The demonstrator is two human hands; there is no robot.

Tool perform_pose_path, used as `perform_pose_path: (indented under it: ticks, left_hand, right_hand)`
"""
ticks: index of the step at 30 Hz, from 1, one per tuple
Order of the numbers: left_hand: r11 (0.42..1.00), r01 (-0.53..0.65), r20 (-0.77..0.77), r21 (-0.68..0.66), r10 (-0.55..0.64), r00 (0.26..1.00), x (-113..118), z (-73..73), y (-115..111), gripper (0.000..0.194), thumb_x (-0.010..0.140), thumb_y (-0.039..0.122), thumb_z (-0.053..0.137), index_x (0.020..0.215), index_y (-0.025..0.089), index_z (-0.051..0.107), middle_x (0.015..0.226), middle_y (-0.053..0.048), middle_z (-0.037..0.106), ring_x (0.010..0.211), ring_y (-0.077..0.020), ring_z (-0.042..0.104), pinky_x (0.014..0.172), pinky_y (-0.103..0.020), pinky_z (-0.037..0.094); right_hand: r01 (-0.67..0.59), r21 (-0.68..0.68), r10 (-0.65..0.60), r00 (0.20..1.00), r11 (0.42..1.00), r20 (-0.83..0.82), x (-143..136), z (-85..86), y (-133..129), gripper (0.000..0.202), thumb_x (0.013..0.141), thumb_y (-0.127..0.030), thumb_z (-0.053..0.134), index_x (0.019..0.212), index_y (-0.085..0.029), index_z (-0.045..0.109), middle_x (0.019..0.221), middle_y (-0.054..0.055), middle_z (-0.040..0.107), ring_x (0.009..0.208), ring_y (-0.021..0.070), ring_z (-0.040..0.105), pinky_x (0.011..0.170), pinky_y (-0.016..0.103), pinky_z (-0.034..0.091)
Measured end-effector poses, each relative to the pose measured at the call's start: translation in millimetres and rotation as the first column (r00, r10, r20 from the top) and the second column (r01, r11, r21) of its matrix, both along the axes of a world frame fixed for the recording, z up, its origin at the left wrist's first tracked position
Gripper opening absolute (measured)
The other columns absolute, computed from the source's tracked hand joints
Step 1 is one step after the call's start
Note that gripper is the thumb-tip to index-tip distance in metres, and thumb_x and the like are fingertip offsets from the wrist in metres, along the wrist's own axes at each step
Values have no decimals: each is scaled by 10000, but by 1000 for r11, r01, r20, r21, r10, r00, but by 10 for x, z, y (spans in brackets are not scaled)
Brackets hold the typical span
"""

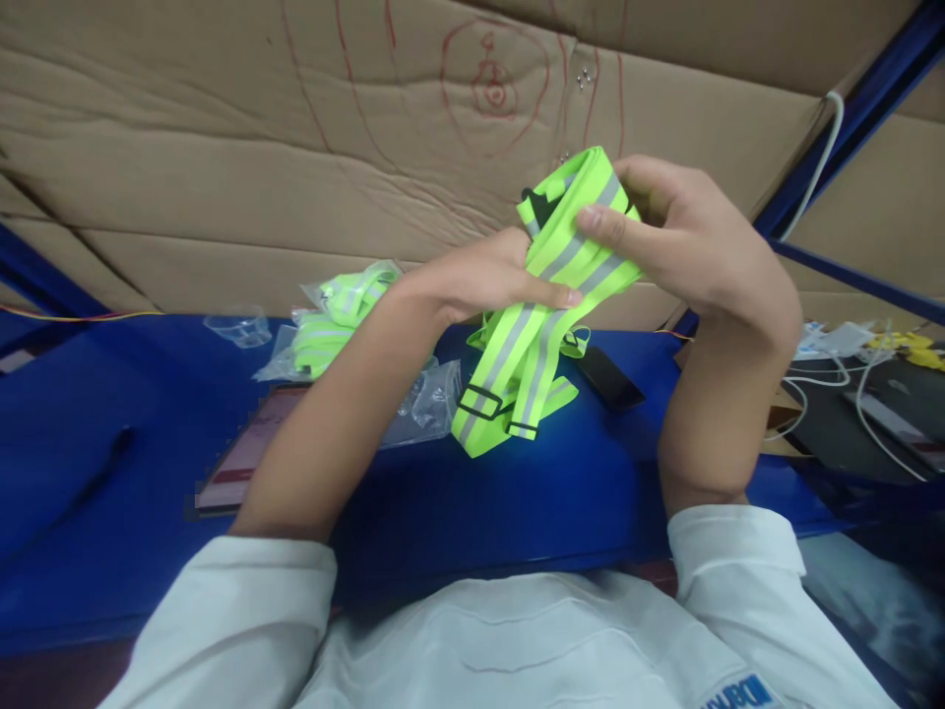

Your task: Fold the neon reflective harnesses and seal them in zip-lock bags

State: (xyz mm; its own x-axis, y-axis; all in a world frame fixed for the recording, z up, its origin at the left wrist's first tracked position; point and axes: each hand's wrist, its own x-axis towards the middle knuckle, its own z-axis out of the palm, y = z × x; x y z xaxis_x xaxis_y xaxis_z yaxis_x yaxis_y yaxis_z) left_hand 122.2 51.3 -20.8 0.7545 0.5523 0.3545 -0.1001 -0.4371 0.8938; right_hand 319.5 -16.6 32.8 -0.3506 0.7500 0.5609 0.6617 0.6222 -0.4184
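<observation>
A bundle of neon yellow-green straps (568, 251) with grey stripes and black buckles is held up above the blue table (576, 492). My left hand (502, 276) is closed round its middle, the thumb lying across the front. At the upper right of the bundle, my right hand (679, 226) grips the folded strap between its thumb and fingers, which are partly hidden behind it. Loose strap ends with black slider buckles hang below, near the tabletop.
Bagged neon straps (325, 335) and a clear plastic cup (240, 327) lie at the back left. A tablet (247, 458) is beside my left forearm, a black phone (609, 379) beyond the straps. White cables (834, 374) lie right; cardboard (221, 148) stands behind.
</observation>
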Motion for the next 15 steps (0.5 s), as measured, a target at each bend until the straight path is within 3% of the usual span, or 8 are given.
perform_pose_path:
  ticks: [4, 7, 11, 15]
  left_hand:
    - [981, 141, -57, -134, -150, 987, 10, -37, 27, 368, 809, 274, 827, 1125, 138, 696, 993, -69, 772, 976, -272, 776, 926, -413, 628]
    - [956, 226, -80, -185, -244, 967, 24, -64, 69, 397, 805, 292, 835, 1146, 145, 696, 1022, -89, 778, 951, -269, 782, 906, -396, 633]
    - [987, 141, -136, -77, -150, 979, 16, -55, 86, 433, 776, 344, 859, 1133, 150, 709, 1030, -82, 783, 926, -262, 778, 824, -343, 637]
    - [993, 71, -207, 93, -50, 977, -52, 19, 58, 447, 769, 385, 859, 1114, 134, 725, 1037, -60, 781, 886, -241, 767, 745, -290, 622]
  right_hand:
    - [109, 52, -110, 994, 993, 8, 20, 42, -78, 254, 924, -557, 670, 840, -318, 668, 803, 15, 596, 719, 225, 497, 620, 356, 360]
    - [107, 96, -99, 991, 990, -86, 71, 47, -86, 234, 967, -478, 631, 856, -273, 648, 814, 13, 574, 702, 200, 507, 637, 341, 366]
    - [27, 34, -19, 977, 999, -211, 142, 26, -21, 279, 990, -484, 610, 842, -249, 639, 827, 17, 622, 695, 191, 556, 637, 327, 418]
    - [72, -51, -83, 963, 996, -256, 121, 5, 37, 450, 1005, -584, 571, 774, -208, 653, 685, 0, 613, 555, 132, 530, 526, 264, 363]
